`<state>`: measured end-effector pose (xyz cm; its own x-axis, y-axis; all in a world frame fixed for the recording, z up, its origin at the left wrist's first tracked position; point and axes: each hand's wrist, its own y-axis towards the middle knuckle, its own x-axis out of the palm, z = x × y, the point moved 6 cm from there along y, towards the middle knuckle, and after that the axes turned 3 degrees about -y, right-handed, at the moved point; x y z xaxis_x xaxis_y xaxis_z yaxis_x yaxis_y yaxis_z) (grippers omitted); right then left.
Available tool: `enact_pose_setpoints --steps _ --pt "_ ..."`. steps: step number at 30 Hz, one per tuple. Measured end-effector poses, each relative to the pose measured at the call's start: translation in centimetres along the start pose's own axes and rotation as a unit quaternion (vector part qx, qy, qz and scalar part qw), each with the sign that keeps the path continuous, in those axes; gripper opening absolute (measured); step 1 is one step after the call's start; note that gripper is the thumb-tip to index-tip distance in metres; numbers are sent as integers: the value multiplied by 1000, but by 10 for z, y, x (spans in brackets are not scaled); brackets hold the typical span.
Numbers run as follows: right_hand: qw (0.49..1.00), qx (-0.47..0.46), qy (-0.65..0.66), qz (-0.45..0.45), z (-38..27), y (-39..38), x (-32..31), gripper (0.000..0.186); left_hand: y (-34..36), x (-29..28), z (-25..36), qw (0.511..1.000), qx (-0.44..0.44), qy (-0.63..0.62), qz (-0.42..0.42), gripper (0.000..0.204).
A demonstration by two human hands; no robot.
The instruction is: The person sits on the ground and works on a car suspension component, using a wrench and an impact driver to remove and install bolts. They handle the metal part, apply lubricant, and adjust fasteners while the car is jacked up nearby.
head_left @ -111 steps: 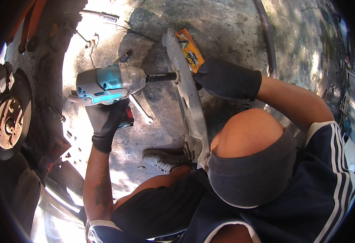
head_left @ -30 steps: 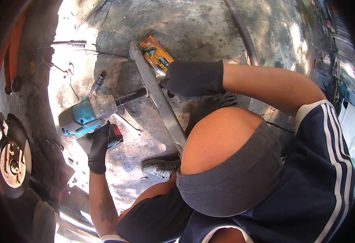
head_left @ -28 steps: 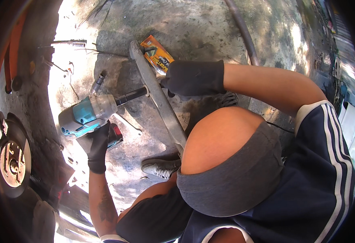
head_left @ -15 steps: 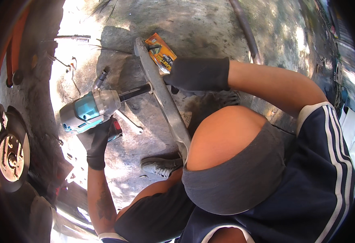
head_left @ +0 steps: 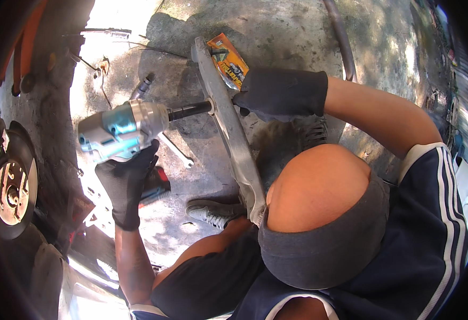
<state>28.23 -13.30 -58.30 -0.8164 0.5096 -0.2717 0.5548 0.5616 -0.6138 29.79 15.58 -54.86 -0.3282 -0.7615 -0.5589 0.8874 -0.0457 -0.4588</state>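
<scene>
My gloved left hand (head_left: 130, 184) is closed round the handle of a teal and grey cordless impact wrench (head_left: 122, 128). A long black socket (head_left: 188, 110) runs from its nose to the side of a grey metal suspension arm (head_left: 228, 122). That arm slants from a far end with a bolt through it down to my bent knee. My gloved right hand (head_left: 282, 95) is closed against the arm's other side, opposite the socket. Its fingertips are partly hidden, and what they grip does not show. An orange packet (head_left: 228, 61) lies beyond the suspension arm.
An open-ended wrench (head_left: 176, 150) and another socket piece (head_left: 142, 87) lie on the concrete floor near the impact wrench. A brake disc (head_left: 14, 186) stands at the left. My shoe (head_left: 215, 212) is below the suspension arm, and a dark pipe (head_left: 340, 40) lies at the far right.
The view has shifted, so most things sit a little further right and higher. The impact wrench looks slightly tilted and blurred, its socket still at the suspension arm. Both hands keep their grip.
</scene>
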Motion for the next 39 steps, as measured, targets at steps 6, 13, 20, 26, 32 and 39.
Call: enact_pose_setpoints --steps 6,13,20,26,32,39 --pt "995 -81 -53 8 -3 3 7 36 -5 -37 -24 962 229 -56 135 56" --pt "998 -48 -41 -15 3 4 6 33 1 -58 -40 986 -28 -90 137 23" --pt "994 73 78 -34 5 0 6 31 -12 -26 -29 991 -29 -125 34 33" --pt "997 42 60 -30 7 -3 7 30 -14 0 -22 991 -52 -122 13 31" --pt "998 18 51 -12 11 -1 7 28 -15 11 -24 986 -59 -154 13 39" --pt "997 -52 -50 -15 7 -2 9 27 -2 23 -38 902 -105 -419 -16 52"
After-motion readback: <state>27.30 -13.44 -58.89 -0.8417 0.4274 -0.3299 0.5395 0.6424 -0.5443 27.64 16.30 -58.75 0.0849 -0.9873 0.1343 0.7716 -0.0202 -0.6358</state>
